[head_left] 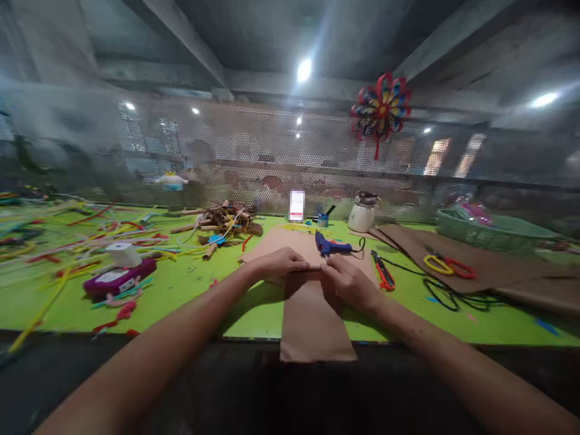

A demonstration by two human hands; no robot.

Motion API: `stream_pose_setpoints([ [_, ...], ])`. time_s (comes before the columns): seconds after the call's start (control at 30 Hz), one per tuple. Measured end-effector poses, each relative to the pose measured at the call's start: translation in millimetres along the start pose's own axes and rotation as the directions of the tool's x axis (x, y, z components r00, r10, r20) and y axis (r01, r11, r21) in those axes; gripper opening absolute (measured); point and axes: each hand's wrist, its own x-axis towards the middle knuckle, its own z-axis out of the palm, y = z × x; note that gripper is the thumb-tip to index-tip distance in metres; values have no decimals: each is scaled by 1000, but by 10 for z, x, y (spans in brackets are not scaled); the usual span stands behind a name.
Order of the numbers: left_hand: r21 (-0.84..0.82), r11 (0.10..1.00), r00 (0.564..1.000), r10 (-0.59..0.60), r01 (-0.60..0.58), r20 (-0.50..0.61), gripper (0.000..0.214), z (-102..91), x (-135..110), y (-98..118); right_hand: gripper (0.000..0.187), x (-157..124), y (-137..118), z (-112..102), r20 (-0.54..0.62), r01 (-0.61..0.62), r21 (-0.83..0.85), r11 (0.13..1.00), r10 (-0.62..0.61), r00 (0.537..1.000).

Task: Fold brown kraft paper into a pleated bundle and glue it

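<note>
A strip of brown kraft paper runs toward me and hangs over the table's front edge. My left hand and my right hand pinch its far end, where a narrow fold lies between them. Under and beyond the hands, a wider brown sheet rests on the table. A blue glue gun lies on that sheet just past my right hand. To the right of this hand is a red utility knife.
Yellow-and-red-handled scissors lie on brown paper at right, near a black cord and a green basket. A white jug stands behind. Left are sticks, pipe cleaners and a purple box.
</note>
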Motion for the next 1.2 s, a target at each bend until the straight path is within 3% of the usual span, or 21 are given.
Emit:
stream_pose_setpoints([
  [0.1,-103,994,1000,-26,27,11,49,21,-7,-16,17,21,6,16,-48,9,11,1000,-8,999],
  [0.23,-209,976,998,-57,56,2,46,70,-21,-86,21,36,-32,24,-75,-60,89,994,67,995],
  [0.4,-199,978,998,-62,57,-16,45,108,-50,-99,16,97,-48,-96,-51,-158,383,910,192,980],
  [0.5,-134,991,998,4,-12,-60,42,113,-52,-40,25,204,20,-155,87,-340,535,773,350,933],
  [0.63,-29,997,989,64,-68,-133,38,129,-48,8,37,330,84,-90,420,-539,564,625,345,839],
  [0.7,36,996,985,82,-78,-149,37,138,-55,0,40,336,67,-28,451,-588,614,526,377,809],
  [0.83,189,980,984,98,-69,-148,34,157,-72,-32,41,268,9,34,437,-584,739,336,419,796],
  [1.03,418,904,971,174,-93,-162,27,212,-64,-54,40,206,2,-18,449,-570,770,287,391,803],
  [1.2,361,919,965,221,-158,-140,28,224,-72,-71,33,216,51,-66,491,-559,800,219,296,819],
])
